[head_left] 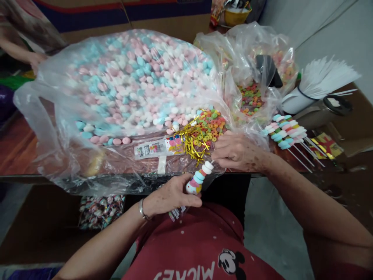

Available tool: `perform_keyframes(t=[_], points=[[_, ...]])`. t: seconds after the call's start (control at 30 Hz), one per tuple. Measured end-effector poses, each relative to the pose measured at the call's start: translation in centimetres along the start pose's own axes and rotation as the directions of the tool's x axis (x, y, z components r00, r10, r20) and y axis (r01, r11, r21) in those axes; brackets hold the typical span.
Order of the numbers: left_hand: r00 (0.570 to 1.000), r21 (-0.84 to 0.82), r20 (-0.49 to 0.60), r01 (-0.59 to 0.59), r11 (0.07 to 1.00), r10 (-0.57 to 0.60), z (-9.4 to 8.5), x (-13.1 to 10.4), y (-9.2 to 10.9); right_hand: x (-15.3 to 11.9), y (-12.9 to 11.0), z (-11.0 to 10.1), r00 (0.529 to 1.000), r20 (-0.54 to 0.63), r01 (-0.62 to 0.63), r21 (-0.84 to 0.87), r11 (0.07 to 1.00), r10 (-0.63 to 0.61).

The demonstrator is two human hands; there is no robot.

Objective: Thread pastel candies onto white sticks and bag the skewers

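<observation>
A marshmallow skewer [199, 176] with white, blue and pinkish pieces slants in front of my shirt. My left hand [177, 194] is closed around its lower part, where a printed plastic sleeve [175, 214] hangs out below the palm. At its upper end, my right hand [237, 151] pinches the stick; the fingertips are partly hidden. Just left of that hand lie gold twist ties [196, 146] and a heap of ring-shaped candies [214, 124]. More printed sleeves [157, 148] lie flat on the clear plastic.
A large clear bag of marshmallows [131, 77] covers the table [17, 147]. Finished skewers [287, 132] lie at right, below a white cup of sticks [295, 100]. A box of wrapped candies [101, 210] stands below. Another person's hand [37, 60] is at upper left.
</observation>
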State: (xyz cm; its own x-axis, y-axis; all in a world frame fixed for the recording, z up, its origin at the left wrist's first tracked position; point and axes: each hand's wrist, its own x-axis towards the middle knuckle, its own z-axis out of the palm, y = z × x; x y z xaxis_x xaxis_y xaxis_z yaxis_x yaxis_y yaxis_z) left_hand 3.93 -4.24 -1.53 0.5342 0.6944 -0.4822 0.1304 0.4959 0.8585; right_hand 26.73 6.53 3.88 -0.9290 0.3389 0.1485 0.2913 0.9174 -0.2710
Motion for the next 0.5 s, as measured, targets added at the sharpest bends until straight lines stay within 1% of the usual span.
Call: perform_keyframes(t=[0.03,0.07,0.1,0.13,0.2,0.23,0.37,0.43,0.5], points=[[0.999,0.002,0.028,0.045,0.999,-0.045,-0.1,-0.3,-0.2,0.1,-0.2,-0.2,1.0,0.013,0.0,-0.015,1.0,0.0],[0.997,-0.006,0.033,0.072,0.997,-0.071,-0.1,-0.5,-0.5,0.2,-0.4,-0.3,1.0,0.03,-0.006,-0.032,0.999,0.007],[0.997,-0.017,0.007,0.074,0.997,-0.074,-0.1,-0.6,-0.8,0.3,-0.6,-0.5,0.999,0.05,-0.017,-0.048,0.999,0.019],[0.997,-0.017,-0.044,0.055,0.998,-0.056,-0.1,-0.7,-1.1,0.4,-0.8,-0.6,0.997,0.072,-0.027,-0.064,0.998,0.032],[0.987,0.03,-0.158,-0.023,0.999,0.028,-0.1,-0.6,-1.7,0.5,-1.2,-0.9,0.994,0.104,-0.036,-0.086,0.996,0.044],[0.978,0.061,-0.194,-0.063,0.996,0.074,-0.1,-0.5,-1.9,0.6,-1.4,-0.9,0.993,0.112,-0.031,-0.089,0.996,0.041],[0.941,0.243,-0.254,-0.163,0.956,0.225,-0.1,-0.1,-2.1,1.1,-2.1,0.0,0.993,0.118,-0.012,-0.097,0.995,0.024],[0.908,0.355,-0.283,-0.199,0.914,0.307,-0.1,0.2,-2.2,1.3,-2.3,0.7,0.995,0.098,-0.02,-0.096,0.995,0.029],[0.88,0.421,-0.3,-0.224,0.879,0.368,0.0,0.5,-2.3,1.4,-2.2,1.1,0.996,0.075,-0.042,-0.098,0.994,0.05]])
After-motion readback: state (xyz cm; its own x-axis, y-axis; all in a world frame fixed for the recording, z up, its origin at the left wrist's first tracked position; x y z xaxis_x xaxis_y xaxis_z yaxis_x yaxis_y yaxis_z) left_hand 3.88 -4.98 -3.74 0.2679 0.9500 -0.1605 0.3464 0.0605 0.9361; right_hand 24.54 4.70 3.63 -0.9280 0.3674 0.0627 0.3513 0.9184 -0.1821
